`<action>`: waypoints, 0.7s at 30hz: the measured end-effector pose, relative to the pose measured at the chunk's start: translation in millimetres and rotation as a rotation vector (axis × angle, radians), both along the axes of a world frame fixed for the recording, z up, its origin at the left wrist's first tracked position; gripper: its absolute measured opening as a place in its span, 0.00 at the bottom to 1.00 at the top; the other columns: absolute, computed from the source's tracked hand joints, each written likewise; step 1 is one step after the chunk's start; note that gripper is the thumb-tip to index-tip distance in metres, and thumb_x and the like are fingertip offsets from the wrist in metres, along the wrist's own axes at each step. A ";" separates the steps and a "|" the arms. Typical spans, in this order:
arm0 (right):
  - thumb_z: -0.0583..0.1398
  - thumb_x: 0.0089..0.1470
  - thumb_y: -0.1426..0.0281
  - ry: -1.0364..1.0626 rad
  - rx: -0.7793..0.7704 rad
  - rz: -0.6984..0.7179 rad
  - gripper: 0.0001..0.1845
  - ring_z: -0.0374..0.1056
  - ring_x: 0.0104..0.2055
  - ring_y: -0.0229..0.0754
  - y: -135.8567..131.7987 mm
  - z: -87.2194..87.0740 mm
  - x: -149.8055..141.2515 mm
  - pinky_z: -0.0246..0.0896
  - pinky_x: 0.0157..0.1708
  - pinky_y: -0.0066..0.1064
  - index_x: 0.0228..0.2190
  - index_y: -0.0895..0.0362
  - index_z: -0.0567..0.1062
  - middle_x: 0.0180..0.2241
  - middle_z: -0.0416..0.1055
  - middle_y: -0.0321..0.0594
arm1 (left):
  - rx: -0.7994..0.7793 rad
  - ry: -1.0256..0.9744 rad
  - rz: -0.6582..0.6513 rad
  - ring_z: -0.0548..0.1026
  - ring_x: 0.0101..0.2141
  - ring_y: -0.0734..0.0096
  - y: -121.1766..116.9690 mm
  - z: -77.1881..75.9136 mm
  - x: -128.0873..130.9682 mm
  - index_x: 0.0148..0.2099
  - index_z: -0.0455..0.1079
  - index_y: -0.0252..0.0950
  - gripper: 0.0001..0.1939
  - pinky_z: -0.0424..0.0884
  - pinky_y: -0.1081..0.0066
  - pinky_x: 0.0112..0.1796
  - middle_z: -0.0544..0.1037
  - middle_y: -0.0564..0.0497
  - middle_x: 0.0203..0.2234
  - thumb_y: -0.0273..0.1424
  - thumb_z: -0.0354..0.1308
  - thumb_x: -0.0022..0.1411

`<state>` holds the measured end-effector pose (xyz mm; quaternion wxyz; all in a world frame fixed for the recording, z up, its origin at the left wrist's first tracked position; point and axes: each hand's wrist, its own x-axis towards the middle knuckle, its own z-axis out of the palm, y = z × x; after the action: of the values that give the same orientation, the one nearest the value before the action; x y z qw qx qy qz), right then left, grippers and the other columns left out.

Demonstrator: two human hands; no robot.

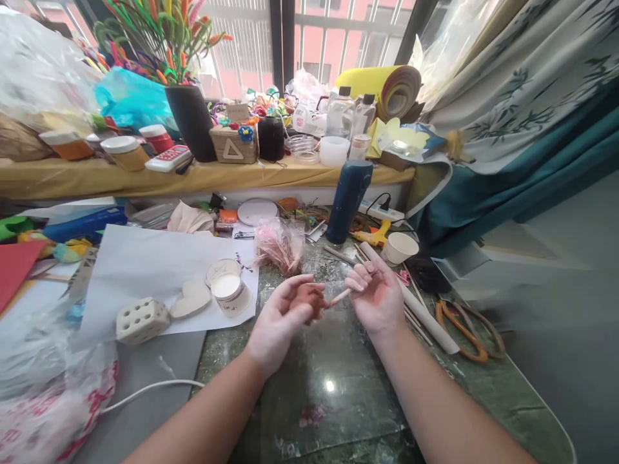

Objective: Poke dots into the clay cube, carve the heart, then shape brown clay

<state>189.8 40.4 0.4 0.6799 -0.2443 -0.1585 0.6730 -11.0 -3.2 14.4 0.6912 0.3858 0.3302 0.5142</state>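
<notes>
My left hand (pixel 283 316) is raised over the dark table with its fingers curled inward. A reddish-brown patch shows among those fingers, and I cannot make out whether it is a held piece or shaded skin. Facing it, my right hand (pixel 380 296) is closed, its fingers bent toward the palm. A thin pale stick (pixel 340 297) runs from the right fingers to the left fingertips. Just behind the left hand lies a clear plastic bag (pixel 280 245) with pinkish-brown contents. A long pale roller (pixel 420 306) rests beside the right wrist.
On white paper (pixel 140 258) at left are a dotted die (pixel 142 320), a heart-shaped piece (pixel 192 298) and a white open jar (pixel 231 296). A blue bottle (pixel 345 203), yellow glue gun (pixel 380 233), paper cup (pixel 400 248) and orange-handled scissors (pixel 464 332) stand or lie right.
</notes>
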 end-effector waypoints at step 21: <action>0.66 0.61 0.62 -1.520 0.537 -0.055 0.21 0.71 0.31 0.42 -51.2 12.6 -38.6 0.72 0.35 0.35 0.55 0.49 0.80 0.33 0.77 0.39 | -0.308 -0.418 -0.171 0.79 0.51 0.51 0.9 -1.2 10.6 0.48 0.79 0.32 0.27 0.73 0.55 0.56 0.84 0.41 0.43 0.51 0.54 0.71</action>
<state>151.2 -10.8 13.1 0.4379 -0.4673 -0.7280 0.2450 -0.4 -2.3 13.1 0.8358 0.1883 0.2207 0.4661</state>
